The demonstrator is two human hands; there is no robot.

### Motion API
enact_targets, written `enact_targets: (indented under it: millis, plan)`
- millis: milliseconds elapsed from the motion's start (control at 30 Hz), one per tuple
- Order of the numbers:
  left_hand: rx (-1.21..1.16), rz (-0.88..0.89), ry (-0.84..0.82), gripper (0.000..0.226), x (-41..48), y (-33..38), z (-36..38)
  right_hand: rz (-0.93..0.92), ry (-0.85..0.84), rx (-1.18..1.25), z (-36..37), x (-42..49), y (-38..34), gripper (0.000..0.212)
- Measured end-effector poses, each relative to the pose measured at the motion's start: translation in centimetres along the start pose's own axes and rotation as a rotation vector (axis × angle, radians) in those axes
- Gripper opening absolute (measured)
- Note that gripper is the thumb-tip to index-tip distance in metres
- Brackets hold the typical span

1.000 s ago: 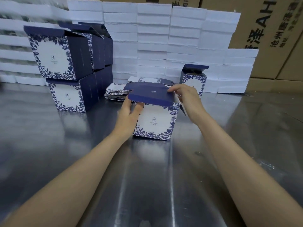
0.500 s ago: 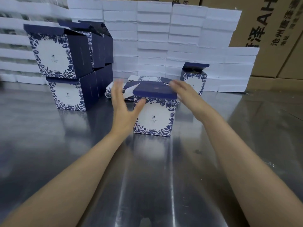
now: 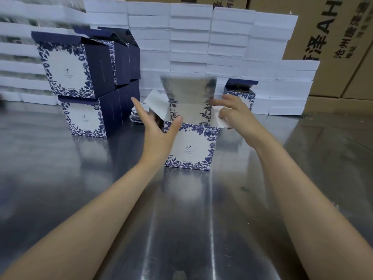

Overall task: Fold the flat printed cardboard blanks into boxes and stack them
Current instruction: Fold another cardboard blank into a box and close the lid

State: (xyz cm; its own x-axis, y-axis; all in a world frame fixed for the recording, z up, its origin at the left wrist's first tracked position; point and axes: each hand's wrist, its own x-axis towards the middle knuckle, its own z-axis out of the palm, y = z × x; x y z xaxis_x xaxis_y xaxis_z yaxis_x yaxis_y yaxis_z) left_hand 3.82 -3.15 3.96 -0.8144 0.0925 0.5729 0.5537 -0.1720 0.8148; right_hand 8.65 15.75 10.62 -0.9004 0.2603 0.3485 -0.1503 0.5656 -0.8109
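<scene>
The box (image 3: 190, 147) stands upright on the table (image 3: 181, 219) between both hands, white with blue leaf print, its top open. It would be best to tuck both side flaps in first, then bring the lid down square. The left hand (image 3: 157, 126) is spread and holds nothing beside the left flap (image 3: 156, 104). The right hand (image 3: 234, 112) pinches the right flap (image 3: 223, 120). The lid (image 3: 189, 93) stands up, blurred. The stack (image 3: 80, 85) sits far left.
</scene>
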Motion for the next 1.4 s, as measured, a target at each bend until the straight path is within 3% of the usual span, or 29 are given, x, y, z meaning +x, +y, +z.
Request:
enact_targets:
  millis: [100, 200, 300, 433, 633, 800, 933, 1067, 1167, 1400]
  plan:
    - [0.062, 0.027, -0.04, 0.094, -0.1, -0.2, -0.1, -0.004, -0.033, 0.033, -0.5, -0.1, -0.1, 0.063]
    - [0.131, 0.074, -0.073, 0.06, -0.1, -0.2, -0.2, 0.013, -0.029, 0.028, -0.8, 0.2, 0.1, 0.046]
    - [0.219, 0.155, -0.1, 0.031, 0.0, -0.1, -0.4, 0.029, 0.104, 0.072, -0.5, 0.4, 0.6, 0.021]
    - [0.338, 0.209, -0.118, 0.011, 0.6, -0.2, -0.8, 0.03, 0.138, 0.147, -0.2, 0.6, 0.6, 0.026]
    - [0.477, 0.239, -0.123, 0.027, 1.0, -0.1, -1.1, 0.163, 0.196, 0.475, -0.3, 0.8, -0.4, 0.01]
    - [0.468, 0.208, -0.187, 0.044, 0.8, 0.9, -1.2, 0.17, 0.23, 0.811, -0.5, 0.7, -0.7, 0.016]
    - [0.377, 0.098, -0.276, 0.054, 1.0, 1.8, -1.3, 0.127, 0.201, 0.789, 0.2, 0.6, -0.8, 0.027]
    - [0.297, -0.033, -0.294, 0.053, 1.7, 2.0, -0.9, 0.062, 0.173, 0.669, 1.4, 0.4, -0.9, 0.018]
    - [0.317, -0.093, -0.298, 0.06, 2.3, 1.9, -0.6, 0.038, 0.132, 0.61, 2.4, 0.2, -0.9, 0.036]
    - [0.509, 0.012, -0.442, 0.068, 3.0, 2.3, -1.3, 0.06, 0.024, 0.666, 3.2, -0.5, -1.0, 0.047]
